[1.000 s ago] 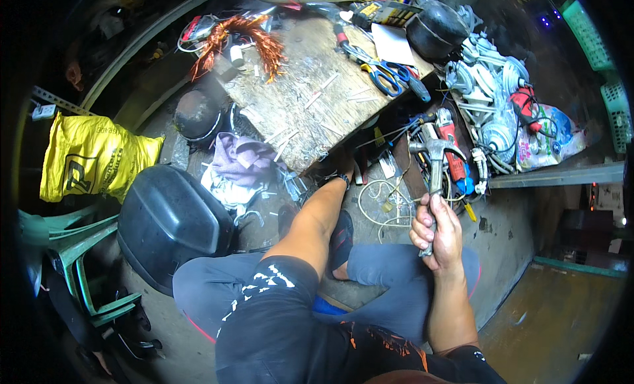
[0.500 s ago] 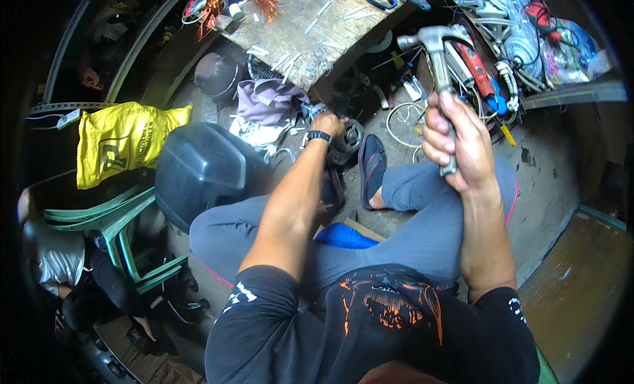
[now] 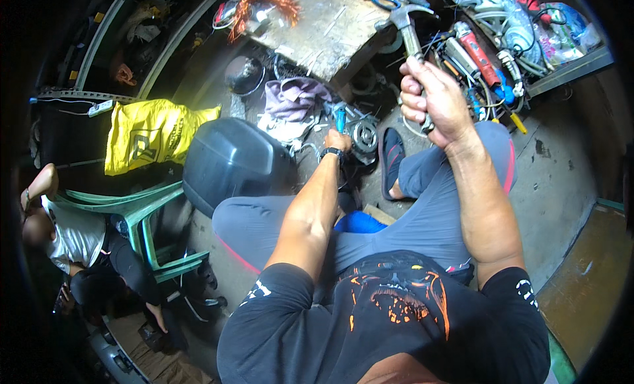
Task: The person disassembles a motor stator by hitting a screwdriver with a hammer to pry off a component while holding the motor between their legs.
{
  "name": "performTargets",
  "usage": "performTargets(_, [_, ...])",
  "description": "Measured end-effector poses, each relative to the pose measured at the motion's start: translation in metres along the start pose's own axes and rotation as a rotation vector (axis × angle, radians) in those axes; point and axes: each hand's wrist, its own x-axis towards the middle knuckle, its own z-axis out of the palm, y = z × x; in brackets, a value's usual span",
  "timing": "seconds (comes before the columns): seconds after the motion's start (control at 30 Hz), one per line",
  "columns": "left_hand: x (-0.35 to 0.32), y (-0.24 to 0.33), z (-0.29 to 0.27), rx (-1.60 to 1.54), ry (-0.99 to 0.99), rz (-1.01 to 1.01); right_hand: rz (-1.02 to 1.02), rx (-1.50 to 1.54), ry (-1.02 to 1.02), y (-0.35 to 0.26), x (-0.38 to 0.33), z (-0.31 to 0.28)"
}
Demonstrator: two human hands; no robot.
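In my right hand (image 3: 439, 103), closed round its handle, is a claw hammer (image 3: 411, 37), raised with the metal head pointing away from me. My left hand (image 3: 338, 141), wearing a dark wristwatch, is low between my legs. Its fingers are closed round a slim tool with a teal handle (image 3: 341, 119) that sticks up out of the fist; the rest of that tool is hidden. Just right of this hand lies a round metal motor part (image 3: 364, 137) with a ring-shaped opening, near my right shoe (image 3: 393, 162).
A worn wooden bench (image 3: 317, 37) holds copper wire (image 3: 267, 10) and scissors (image 3: 386, 0). Cloths (image 3: 297, 98) lie beneath it. To the left are a black case (image 3: 234, 162), a yellow bag (image 3: 155, 136) and a green chair (image 3: 142, 209), with another person seated behind. Tools, including a red grinder (image 3: 475, 50), crowd the right.
The whole view has shifted, with the scene sliding right and slightly down. The teal handle now shows above my left fist. The hammer stays raised in my right hand.
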Motion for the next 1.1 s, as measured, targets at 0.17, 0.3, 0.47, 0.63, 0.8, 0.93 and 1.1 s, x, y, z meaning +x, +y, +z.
performTargets(0.17, [-0.017,-0.001,-0.013,0.009,-0.072,-0.056,0.024,-0.007,0.028,0.005,0.008,0.008])
performTargets(0.3, [0.011,-0.039,-0.021,-0.007,-0.176,-0.007,0.088,-0.066,0.010,0.015,0.012,0.013])
performTargets(0.47, [0.013,-0.014,-0.067,-0.438,0.197,-0.027,0.141,-0.106,0.055,0.021,0.012,-0.010])
performTargets(0.63, [-0.028,0.029,-0.116,-0.959,0.106,0.259,0.067,-0.282,0.098,0.020,0.008,-0.010])
performTargets(0.8, [-0.027,0.006,-0.092,-0.764,0.049,0.480,0.019,-0.384,0.058,0.022,0.003,-0.010])
performTargets(0.93, [-0.023,-0.001,-0.080,-0.634,0.113,0.587,0.026,-0.503,0.044,0.027,-0.003,-0.010])
performTargets(1.1, [-0.025,0.005,-0.088,-0.465,0.118,0.584,0.013,-0.778,-0.009,0.030,-0.005,-0.013])
